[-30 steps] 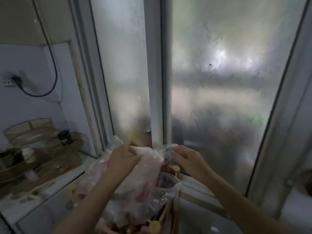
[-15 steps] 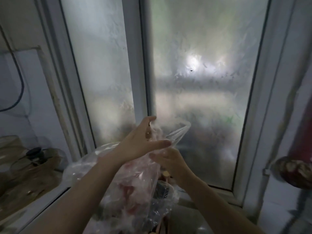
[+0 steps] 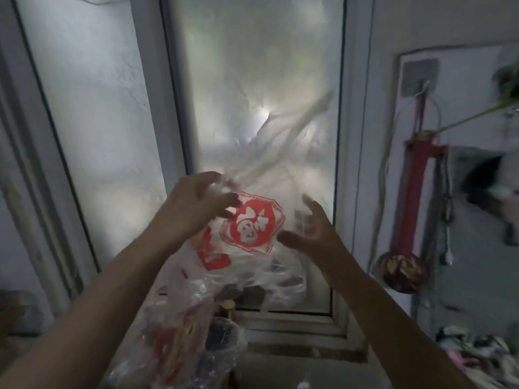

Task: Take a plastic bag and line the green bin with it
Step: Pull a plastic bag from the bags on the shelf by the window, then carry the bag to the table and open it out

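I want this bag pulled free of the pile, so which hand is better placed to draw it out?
Left. The left hand already pinches the plastic bag near its top, while the right hand is open beside it.

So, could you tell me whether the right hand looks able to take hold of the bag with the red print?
Probably yes: the right hand is open beside the bag, with nothing between them.

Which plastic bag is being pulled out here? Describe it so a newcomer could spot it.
Start at the frosted window. In front of its lower pane, the left hand lifts a clear plastic bag above a heap of crumpled bags. Only this one shows a round red printed emblem.
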`<state>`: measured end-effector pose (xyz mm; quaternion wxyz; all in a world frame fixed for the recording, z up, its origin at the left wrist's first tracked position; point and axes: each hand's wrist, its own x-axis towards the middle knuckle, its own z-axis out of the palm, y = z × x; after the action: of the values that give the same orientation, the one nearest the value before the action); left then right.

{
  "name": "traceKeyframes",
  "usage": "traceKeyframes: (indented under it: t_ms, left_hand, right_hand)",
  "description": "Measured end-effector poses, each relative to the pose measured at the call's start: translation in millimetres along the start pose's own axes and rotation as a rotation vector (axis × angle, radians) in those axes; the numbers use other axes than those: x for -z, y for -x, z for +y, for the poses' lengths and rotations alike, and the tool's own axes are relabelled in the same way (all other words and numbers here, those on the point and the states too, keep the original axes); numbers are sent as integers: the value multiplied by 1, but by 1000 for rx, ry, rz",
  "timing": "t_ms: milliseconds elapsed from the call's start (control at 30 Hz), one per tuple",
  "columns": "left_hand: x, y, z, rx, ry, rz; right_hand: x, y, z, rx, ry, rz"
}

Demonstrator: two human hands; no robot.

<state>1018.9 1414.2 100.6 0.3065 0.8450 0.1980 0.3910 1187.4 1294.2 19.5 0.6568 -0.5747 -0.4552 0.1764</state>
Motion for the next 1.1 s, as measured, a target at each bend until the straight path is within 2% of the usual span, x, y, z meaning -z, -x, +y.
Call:
traceKeyframes:
  t_ms: [67,133,233,300,400,500,567,600,633,667,733,800,967,1100]
  left_hand:
    - [-17,-5,23,-34,138,-116]
    - [-42,-6,42,-87,176,-209]
    - [-90,4,66,-148,217,-255]
    - [-126,19,78,-173,255,-285]
    - [-188,46,92,-284,186,-338]
    - [-243,84,117,-379,115,-458]
    - [-279,112,141,-467,82,-617]
    - [-299,125,151,-492,70,-646]
    - [-317,139,163,-466,79,-696]
    - [-339,152,171,-503,70,-673]
    - [-379,181,193,-469,142,-829]
    - [-410,217,217,-519,193,-1004]
    - [-451,340,294,-803,261,-1166]
    - [-447,465,353,-1015,364,-1267]
  right_hand:
    - [23,20,7,-48,5,-49]
    - [47,43,16,-106,8,-40]
    - [88,85,25,-202,-48,84]
    - [118,115,28,-220,29,160]
    - [161,170,29,-244,244,258]
    - [195,238,23,-319,209,346]
    - [215,288,16,-383,190,432]
    - [223,314,13,-413,198,481]
    - [231,341,11,-444,218,539]
    - [238,369,8,-483,247,606]
    - [248,426,1,-551,320,744]
    - [250,485,-9,-622,410,914]
    - [225,616,-43,-727,608,1382]
    - [192,714,-72,-871,709,1661]
